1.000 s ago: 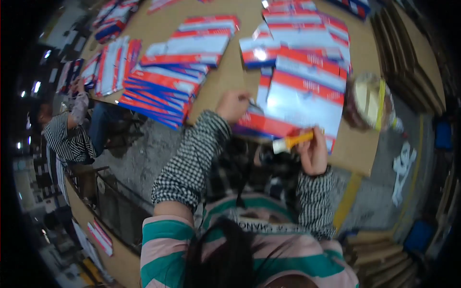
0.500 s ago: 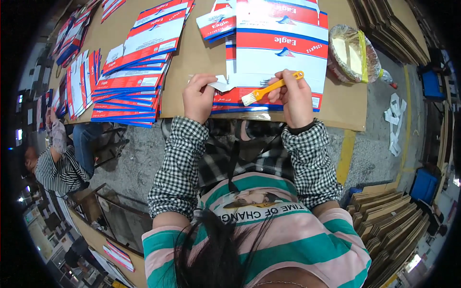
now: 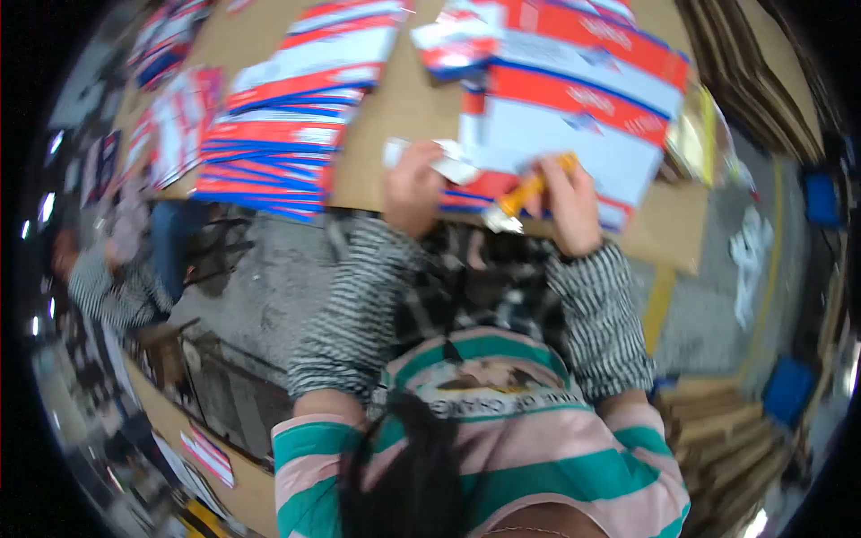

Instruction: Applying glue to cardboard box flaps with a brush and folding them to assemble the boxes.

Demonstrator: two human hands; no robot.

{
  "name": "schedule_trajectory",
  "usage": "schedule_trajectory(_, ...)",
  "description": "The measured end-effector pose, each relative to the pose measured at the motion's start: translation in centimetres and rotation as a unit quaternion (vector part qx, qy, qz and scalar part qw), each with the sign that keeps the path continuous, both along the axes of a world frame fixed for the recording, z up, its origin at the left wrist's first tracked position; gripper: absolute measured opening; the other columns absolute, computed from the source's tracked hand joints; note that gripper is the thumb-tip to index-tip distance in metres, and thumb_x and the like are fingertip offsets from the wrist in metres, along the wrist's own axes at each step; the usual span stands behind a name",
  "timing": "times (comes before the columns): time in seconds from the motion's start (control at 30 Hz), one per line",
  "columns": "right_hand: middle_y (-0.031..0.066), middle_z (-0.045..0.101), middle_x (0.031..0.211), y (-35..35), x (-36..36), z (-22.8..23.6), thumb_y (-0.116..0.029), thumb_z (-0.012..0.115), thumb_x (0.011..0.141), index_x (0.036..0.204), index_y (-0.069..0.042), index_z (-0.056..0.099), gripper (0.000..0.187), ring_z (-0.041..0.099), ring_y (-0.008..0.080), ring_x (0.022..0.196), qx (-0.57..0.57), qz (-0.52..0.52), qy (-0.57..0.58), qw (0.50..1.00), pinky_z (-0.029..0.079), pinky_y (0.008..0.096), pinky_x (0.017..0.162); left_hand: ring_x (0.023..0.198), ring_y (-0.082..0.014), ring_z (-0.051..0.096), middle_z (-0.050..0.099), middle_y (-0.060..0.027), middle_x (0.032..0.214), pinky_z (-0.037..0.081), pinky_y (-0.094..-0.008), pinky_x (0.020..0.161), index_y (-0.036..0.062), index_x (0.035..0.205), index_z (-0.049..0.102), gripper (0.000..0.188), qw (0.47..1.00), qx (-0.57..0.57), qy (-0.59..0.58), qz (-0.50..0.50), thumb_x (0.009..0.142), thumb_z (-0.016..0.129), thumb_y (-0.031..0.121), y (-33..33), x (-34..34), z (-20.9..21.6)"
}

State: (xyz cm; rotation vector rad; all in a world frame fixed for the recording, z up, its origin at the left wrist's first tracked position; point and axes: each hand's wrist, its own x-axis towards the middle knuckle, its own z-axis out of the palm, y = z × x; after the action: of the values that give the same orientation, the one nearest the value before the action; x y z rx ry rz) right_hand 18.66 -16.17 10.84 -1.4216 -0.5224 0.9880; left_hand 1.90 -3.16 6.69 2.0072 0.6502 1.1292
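Observation:
My left hand [image 3: 414,190] is closed, pinching a small white piece of card [image 3: 459,167] that sticks out on both sides of the fingers. My right hand [image 3: 574,204] grips a brush [image 3: 529,191] by its yellow-orange handle. Its pale bristles point down and left, near the table's front edge. Beneath and beyond both hands lies a printed carton sheet [image 3: 574,130] in red, white and blue. Smaller folded printed card [image 3: 456,43] sits at its far left corner. Motion blur hides fine detail, including whether the bristles touch anything.
Overlapping printed carton sheets [image 3: 278,134] are piled at left. A plastic-lined bowl with pale contents [image 3: 695,134] stands at the table's right. Stacked brown cardboard [image 3: 749,63] rises beyond it, with more cardboard [image 3: 735,439] at lower right. Another person [image 3: 121,287] sits at far left.
The whole view has swung, shifting the table and sheets rightward in the picture. The brush has come lower, toward the table's front edge. Both hands keep their holds.

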Motion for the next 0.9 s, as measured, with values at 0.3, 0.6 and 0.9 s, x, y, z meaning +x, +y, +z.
schedule_trajectory(0.3, 0.0037, 0.050, 0.058, 0.0, -1.5, 0.1, -0.024, 0.043, 0.091, 0.095, 0.000, 0.052, 0.026, 0.041, 0.0084, 0.039, -0.065, -0.005, 0.111, 0.992, 0.030, 0.0202, 0.033, 0.078, -0.0333, 0.055, 0.054, -0.0172, 0.082, 0.045, -0.0366, 0.068, -0.0015, 0.079, 0.056, 0.012, 0.994, -0.081, 0.057, 0.038, 0.072, 0.047, -0.001, 1.6, 1.8, -0.6)
schedule_trajectory(0.6, 0.0055, 0.051, 0.057, 1.1, -1.5, -2.5, -0.025, 0.046, 0.090, 0.096, 0.001, 0.052, 0.028, 0.043, 0.0110, 0.037, -0.125, 0.052, 0.145, 0.980, 0.032, 0.0211, 0.032, 0.079, -0.0317, 0.055, 0.055, -0.0153, 0.081, 0.045, -0.0350, 0.070, -0.0020, 0.078, 0.054, 0.010, 0.992, -0.089, 0.015, 0.092, 0.071, 0.048, -0.003, 1.6, 2.4, -2.5)
schedule_trajectory(0.9, 0.0043, 0.051, 0.058, 2.6, -2.5, -0.8, -0.028, 0.048, 0.089, 0.097, 0.000, 0.053, 0.029, 0.042, 0.0101, 0.039, -0.115, 0.080, 0.165, 0.976, 0.032, 0.0205, 0.034, 0.081, -0.0317, 0.056, 0.056, -0.0156, 0.082, 0.046, -0.0339, 0.072, -0.0023, 0.082, 0.056, 0.012, 0.989, -0.112, 0.009, 0.094, 0.072, 0.049, -0.003, 1.5, 2.2, -2.3)
